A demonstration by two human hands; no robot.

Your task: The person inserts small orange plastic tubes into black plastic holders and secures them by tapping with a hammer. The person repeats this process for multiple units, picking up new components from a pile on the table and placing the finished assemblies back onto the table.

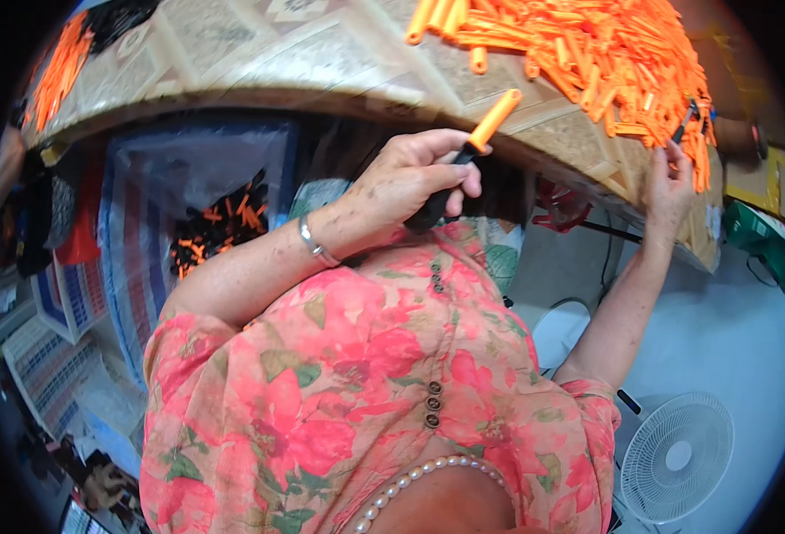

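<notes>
1. Currently, the left hand [423, 178] is closed around a slim black-and-orange plastic piece [496, 120], its orange tubular end pointing up and to the right, in front of the chest near the table's front edge.
2. More black shows below that hand; whether it belongs to the same piece, I cannot tell.
3. The right hand [671, 189] reaches to the right end of the wood-patterned table [259, 53], fingers bent at the edge of a big heap of bright orange plastic tubes [615, 71].
4. A small, dark, slender piece [682, 129] is at its fingertips; I cannot tell whether they grip it.
5. At the table's far left lie a bundle of long orange pieces [61, 71] and a black pile [121, 25].
6. Below the table, a blue-rimmed crate lined with clear plastic [116, 267] holds mixed black and orange pieces [219, 222].
7. A white round-caged fan [677, 427] stands at lower right.
</notes>
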